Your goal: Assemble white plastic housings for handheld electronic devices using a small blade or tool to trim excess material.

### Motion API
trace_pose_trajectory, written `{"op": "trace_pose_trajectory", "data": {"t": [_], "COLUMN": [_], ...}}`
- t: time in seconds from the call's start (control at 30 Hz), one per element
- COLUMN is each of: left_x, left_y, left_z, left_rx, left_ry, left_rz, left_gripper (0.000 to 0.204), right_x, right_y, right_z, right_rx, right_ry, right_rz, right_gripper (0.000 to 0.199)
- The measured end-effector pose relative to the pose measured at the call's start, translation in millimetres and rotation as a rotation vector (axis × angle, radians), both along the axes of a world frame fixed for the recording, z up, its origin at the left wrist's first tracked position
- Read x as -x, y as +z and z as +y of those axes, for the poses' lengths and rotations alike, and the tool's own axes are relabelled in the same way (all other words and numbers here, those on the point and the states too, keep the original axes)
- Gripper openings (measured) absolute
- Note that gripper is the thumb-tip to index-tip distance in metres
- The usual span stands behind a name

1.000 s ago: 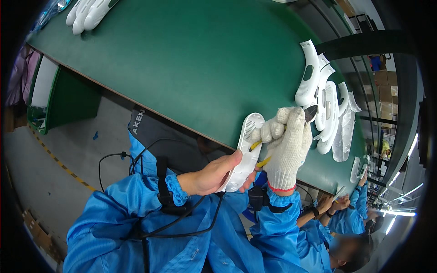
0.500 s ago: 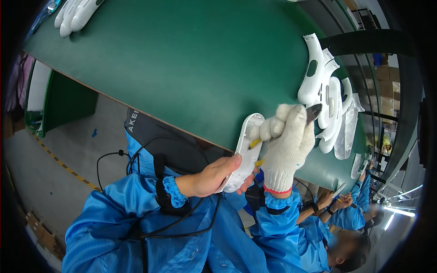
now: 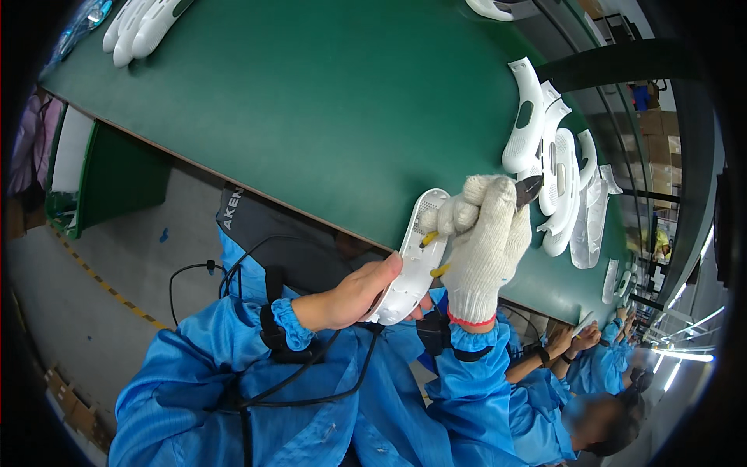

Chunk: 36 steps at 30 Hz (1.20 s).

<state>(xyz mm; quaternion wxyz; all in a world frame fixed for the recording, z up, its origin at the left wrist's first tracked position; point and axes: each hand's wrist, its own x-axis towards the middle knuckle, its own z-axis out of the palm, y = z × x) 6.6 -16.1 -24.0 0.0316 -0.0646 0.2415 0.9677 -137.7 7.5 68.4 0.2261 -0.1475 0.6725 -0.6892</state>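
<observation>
left grip (image 3: 350, 300): white perforated shell (image 3: 405, 288); gloved right grip (image 3: 492, 241): yellow-handled tool (image 3: 530, 190); more white shells (image 3: 566, 206) on green table (image 3: 327, 117)

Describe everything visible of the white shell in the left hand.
The white shell looks like glossy plastic: long, shallow, rounded and perforated at its far end, hollow side apparently up. It slants toward upper right, partly overlapping the table in view. The left hand grips its lower part; the gloved right hand overlaps its right side, contact unclear.
</observation>
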Motion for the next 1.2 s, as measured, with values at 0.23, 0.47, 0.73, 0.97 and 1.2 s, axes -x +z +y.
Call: {"op": "trace_pose_trajectory", "data": {"t": [0.23, 0.47, 0.73, 0.97, 1.2], "left_x": [-24, 5, 7, 8, 7], "left_y": [22, 24, 28, 26, 26], "left_z": [-2, 6, 12, 13, 11], "left_rx": [0.386, 0.418, 0.541, 0.561, 0.567], "left_ry": [-0.064, 0.186, 0.261, 0.267, 0.236], "left_rz": [-0.070, -0.251, -0.260, -0.281, -0.265], "left_gripper": [0.037, 0.027, 0.030, 0.029, 0.029], "right_x": [2, 9, -14, -15, -17], "right_y": [1, 11, 3, -4, 1], "right_z": [-8, 0, 13, 13, 8], "right_rx": [0.111, 0.196, 0.083, 0.093, 0.084], "right_ry": [0.023, 0.086, 0.027, -0.027, 0.004], "right_rz": [-0.088, -0.166, -0.208, -0.157, -0.152], "right_gripper": [0.034, 0.032, 0.037, 0.027, 0.033]}}
